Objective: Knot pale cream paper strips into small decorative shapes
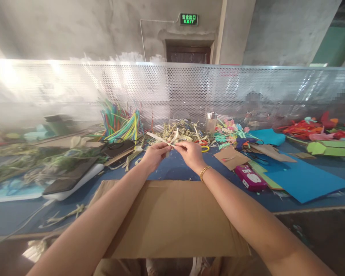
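My left hand (157, 154) and my right hand (190, 153) meet over the blue table, both closed in a pinch. Between their fingertips is a pale cream strip (158, 137), whose one end sticks out to the upper left. Whether it is paper or fabric I cannot tell. Just behind the fingers lies a heap of dry olive-coloured scraps (186, 130). Under my forearms a sheet of brown cardboard (172, 218) rests across the table's front edge and my lap. A gold bracelet circles my right wrist.
At back left stand colourful pipe cleaners (120, 122). A clear jar (211, 122) stands behind the heap. To the right lie a purple box (250, 178), blue sheets (307, 178) and red craft pieces (301, 130). A dark tablet-like slab (71, 178) lies left. A perforated metal screen (161, 92) borders the back.
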Action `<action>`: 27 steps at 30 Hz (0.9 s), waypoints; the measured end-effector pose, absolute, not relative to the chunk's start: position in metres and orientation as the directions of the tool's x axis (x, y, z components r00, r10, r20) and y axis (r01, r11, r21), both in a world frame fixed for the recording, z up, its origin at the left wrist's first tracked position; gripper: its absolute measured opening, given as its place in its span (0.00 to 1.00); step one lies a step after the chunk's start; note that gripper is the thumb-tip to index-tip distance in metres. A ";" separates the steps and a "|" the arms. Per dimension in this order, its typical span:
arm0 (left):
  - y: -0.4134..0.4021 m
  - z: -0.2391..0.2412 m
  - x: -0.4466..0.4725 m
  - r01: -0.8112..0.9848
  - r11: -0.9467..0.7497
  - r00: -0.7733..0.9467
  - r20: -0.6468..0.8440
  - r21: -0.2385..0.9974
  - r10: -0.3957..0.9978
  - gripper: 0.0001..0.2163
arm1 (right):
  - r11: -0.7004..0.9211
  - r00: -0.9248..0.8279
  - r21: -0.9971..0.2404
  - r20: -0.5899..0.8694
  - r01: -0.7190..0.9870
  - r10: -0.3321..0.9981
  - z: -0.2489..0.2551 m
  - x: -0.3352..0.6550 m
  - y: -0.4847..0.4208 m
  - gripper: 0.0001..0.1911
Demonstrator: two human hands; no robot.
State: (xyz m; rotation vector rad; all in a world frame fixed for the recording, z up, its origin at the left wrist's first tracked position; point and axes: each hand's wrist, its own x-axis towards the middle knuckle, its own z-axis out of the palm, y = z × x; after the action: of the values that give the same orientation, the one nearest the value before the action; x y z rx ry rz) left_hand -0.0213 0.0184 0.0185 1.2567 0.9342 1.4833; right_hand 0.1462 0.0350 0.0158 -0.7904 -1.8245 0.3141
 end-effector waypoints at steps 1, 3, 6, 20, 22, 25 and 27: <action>0.018 0.019 -0.021 -0.177 -0.260 -0.028 0.259 0.949 0.965 0.10 | 0.748 -0.211 -0.544 0.736 0.381 0.643 0.016 0.147 0.035 0.10; 0.016 0.020 -0.021 -0.178 -0.251 -0.031 0.249 0.951 0.968 0.09 | 0.745 -0.214 -0.521 0.741 0.415 0.637 0.017 0.148 0.034 0.09; 0.013 0.022 -0.019 -0.209 -0.232 -0.030 0.231 0.950 0.972 0.09 | 0.726 -0.214 -0.498 0.734 0.474 0.644 0.019 0.148 0.032 0.09; 0.017 0.020 -0.025 -0.048 -0.283 -0.082 0.278 0.958 0.957 0.09 | 0.706 -0.350 -0.136 0.794 0.695 0.497 0.031 0.150 0.016 0.13; 0.018 0.020 -0.025 0.045 -0.294 -0.113 0.298 0.955 0.948 0.09 | 0.702 -0.371 -0.096 0.795 0.706 0.481 0.033 0.150 0.014 0.15; 0.016 0.021 -0.025 0.146 -0.314 -0.118 0.331 0.938 0.936 0.09 | 0.696 -0.377 -0.074 0.798 0.714 0.471 0.035 0.150 0.012 0.16; 0.014 0.022 -0.023 0.193 -0.344 -0.114 0.370 0.919 0.922 0.08 | 0.702 -0.372 -0.074 0.807 0.708 0.459 0.036 0.150 0.010 0.15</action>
State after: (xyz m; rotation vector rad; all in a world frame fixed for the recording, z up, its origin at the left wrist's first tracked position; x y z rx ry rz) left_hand -0.0235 0.0140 0.0223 1.5396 1.2534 1.5115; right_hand 0.1499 0.0103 0.0360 -0.8921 -2.0334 -0.3594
